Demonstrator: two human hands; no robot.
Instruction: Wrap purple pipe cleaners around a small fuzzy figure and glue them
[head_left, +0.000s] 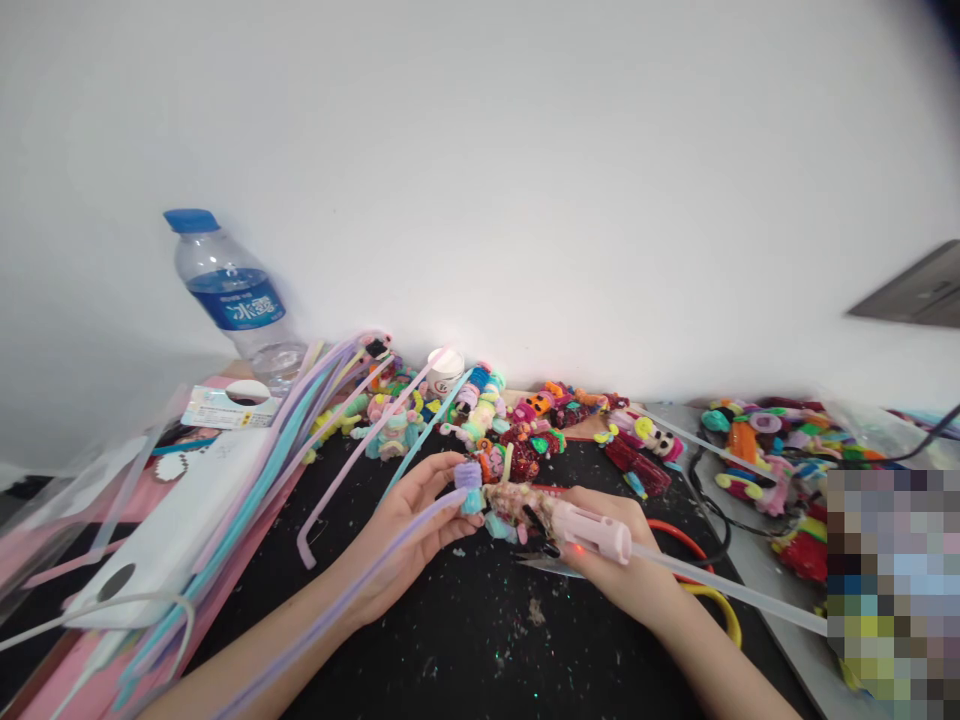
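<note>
My left hand [409,535] pinches a small fuzzy craft piece [480,492] of purple, teal and pink coils, with a long lilac pipe cleaner [337,610] running back along my forearm. My right hand [619,560] is wrapped round a pink hot glue gun [592,530] with a clear glue stick [735,590] sticking out behind it. The gun's nozzle points left at the craft piece and a red light glows on its underside. Both hands hover low over the black mat [480,640].
A water bottle [236,295] stands at the back left. Pastel pipe cleaners [300,440] and white packets [172,530] lie on the left. Several finished fuzzy figures [525,415] line the wall and fill the right side [772,450]. Scissors [697,570] lie under my right hand.
</note>
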